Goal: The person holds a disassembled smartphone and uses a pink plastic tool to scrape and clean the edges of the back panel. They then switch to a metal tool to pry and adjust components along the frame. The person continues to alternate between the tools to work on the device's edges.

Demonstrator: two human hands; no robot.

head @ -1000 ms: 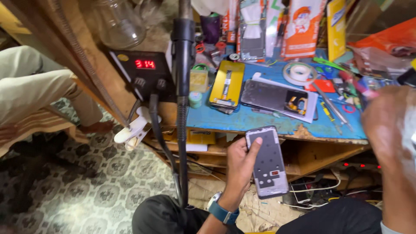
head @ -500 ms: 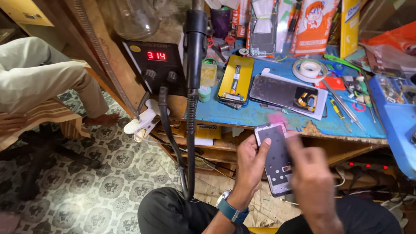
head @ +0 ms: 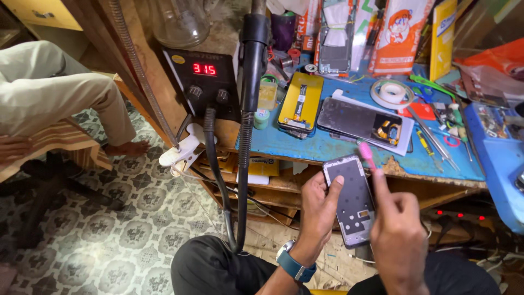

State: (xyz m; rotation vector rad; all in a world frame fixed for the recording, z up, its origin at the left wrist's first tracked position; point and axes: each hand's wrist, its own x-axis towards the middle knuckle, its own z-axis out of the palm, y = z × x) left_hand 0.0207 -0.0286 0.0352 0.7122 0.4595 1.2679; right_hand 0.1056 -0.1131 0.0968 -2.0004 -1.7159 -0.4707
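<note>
Up close, the phone frame (head: 353, 201) is a grey, gutted shell, its lower end showing dark cut-outs, held just below the blue bench (head: 327, 147) edge. The left hand (head: 319, 210) wraps its side; the right hand (head: 398, 235) pinches a pink tool (head: 367, 155) above its top corner.

**Hidden and cut off at the bench**

Right hand (head: 398, 235) covers the phone's (head: 352, 199) lower right edge; its wrist runs off the bottom edge. Pink tool (head: 366, 154): only the tip shows above the fingers, grip hidden, kind unclear. Left hand (head: 319, 210) hides the phone's left side. Seated person (head: 49, 93) cut by the left edge. Blue tray (head: 499, 164) clipped at right; small parts inside too small to tell.
</note>
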